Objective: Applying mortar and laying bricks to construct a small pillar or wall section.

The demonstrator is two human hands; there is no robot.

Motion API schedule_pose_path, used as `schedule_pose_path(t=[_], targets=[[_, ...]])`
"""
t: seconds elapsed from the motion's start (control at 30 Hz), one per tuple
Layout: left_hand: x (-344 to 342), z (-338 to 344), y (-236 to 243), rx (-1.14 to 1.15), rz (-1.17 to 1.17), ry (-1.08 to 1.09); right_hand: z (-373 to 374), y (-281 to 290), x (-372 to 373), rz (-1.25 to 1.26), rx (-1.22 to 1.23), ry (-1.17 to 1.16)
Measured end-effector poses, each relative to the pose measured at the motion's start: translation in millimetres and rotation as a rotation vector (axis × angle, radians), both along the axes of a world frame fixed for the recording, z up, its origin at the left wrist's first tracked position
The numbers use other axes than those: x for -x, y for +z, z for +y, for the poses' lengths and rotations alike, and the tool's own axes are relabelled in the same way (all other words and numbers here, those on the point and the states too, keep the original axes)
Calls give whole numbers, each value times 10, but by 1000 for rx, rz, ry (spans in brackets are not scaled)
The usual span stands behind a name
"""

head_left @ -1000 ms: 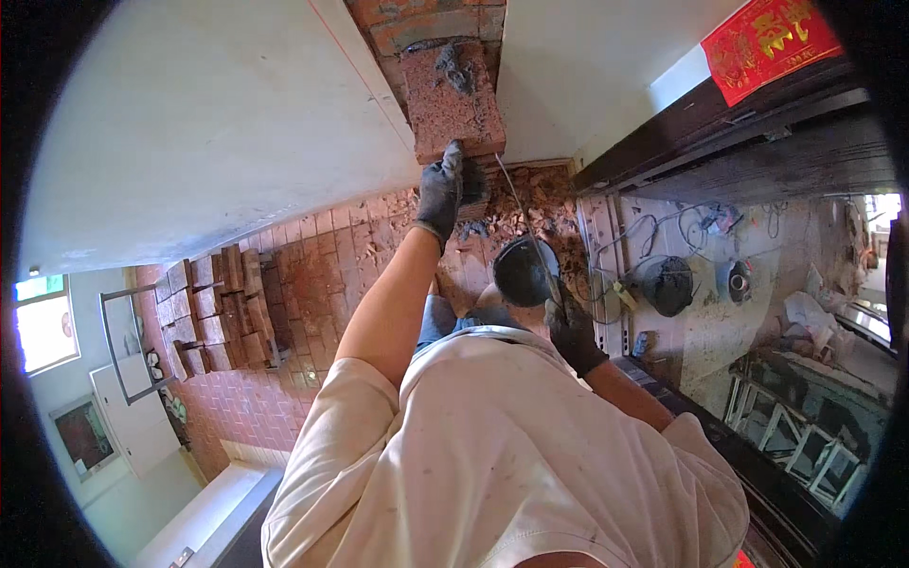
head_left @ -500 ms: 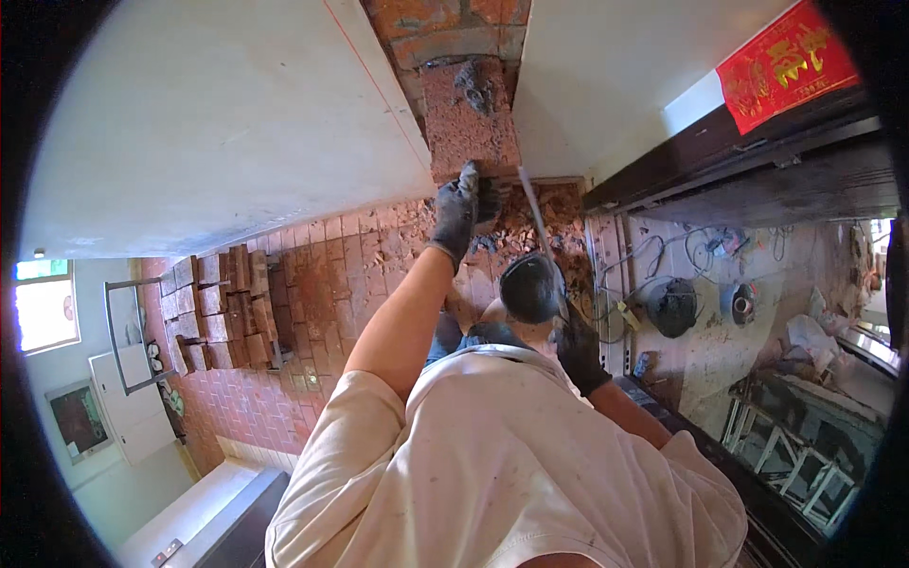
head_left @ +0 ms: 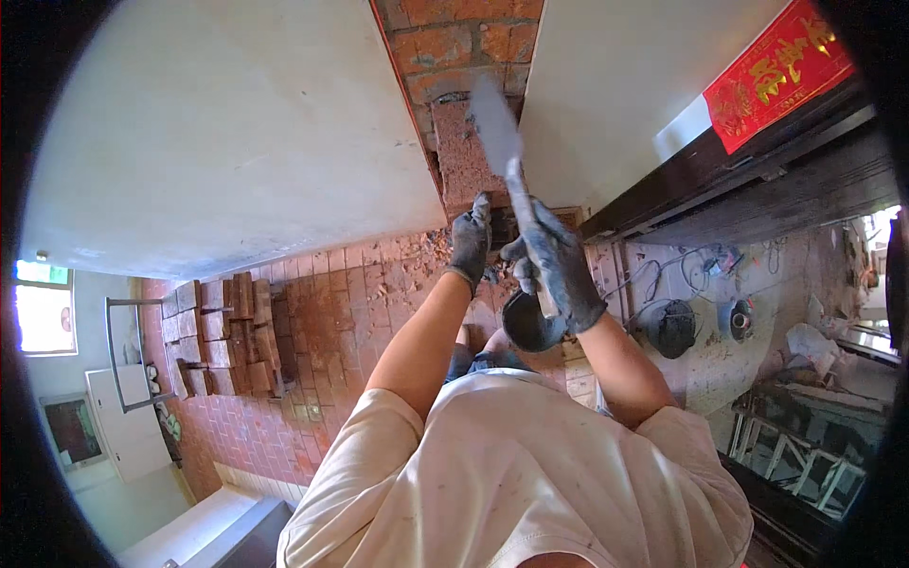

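My left hand (head_left: 470,242), in a dark grey work glove, grips the near end of a rough reddish brick (head_left: 456,151), its thumb against the near edge. The brick sits at the foot of a strip of exposed brickwork (head_left: 440,45) between two pale wall faces. My right hand (head_left: 561,263), gloved likewise, is closed round the handle of a trowel (head_left: 497,128). The trowel's grey blade points away from me, over the right part of the brick, and hides some of its top. Whether blade and brick touch I cannot tell. A black bucket (head_left: 532,324) is below my right hand.
Broken brick rubble (head_left: 431,248) lies on the tiled floor (head_left: 327,303) near the wall. To the left, stacked bricks (head_left: 222,336) rest on a metal-handled cart (head_left: 111,346). At right are a dark beam (head_left: 691,185), cables, another dark bucket (head_left: 672,328) and a white metal frame (head_left: 795,454).
My right hand has risen from beside the bucket with the trowel, bringing its blade over the brick. The dark lump on the brick's top is now mostly hidden. My left hand stays at the brick's end.
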State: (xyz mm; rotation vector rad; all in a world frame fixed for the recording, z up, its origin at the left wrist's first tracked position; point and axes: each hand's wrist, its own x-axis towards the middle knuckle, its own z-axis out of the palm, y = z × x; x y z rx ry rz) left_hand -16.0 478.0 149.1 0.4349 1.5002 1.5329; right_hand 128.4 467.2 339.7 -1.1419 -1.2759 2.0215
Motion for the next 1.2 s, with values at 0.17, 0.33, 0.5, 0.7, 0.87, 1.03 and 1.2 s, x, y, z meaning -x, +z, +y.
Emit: schedule_pose_path(t=[0.17, 0.33, 0.5, 0.7, 0.87, 1.03, 1.2], targets=[[-89, 45, 110, -1, -156, -53, 360, -61, -189, 429, 340, -428], [-41, 43, 93, 18, -157, -68, 821, -168, -272, 424, 561, -51], [-119, 26, 257, -11, -254, -66, 554, -114, -147, 337, 451, -248], [-109, -41, 330, -12, -108, -66, 164, 26, -70, 149, 156, -281], [-66, 27, 38, -94, 2, -14, 43, -83, 110, -52, -45, -143], [209, -46, -69, -159, 179, -270, -423, -160, -196, 196, -148, -266], [126, -945, -179, 325, -234, -420, -1043, -787, -1310, 52, -202, -458]])
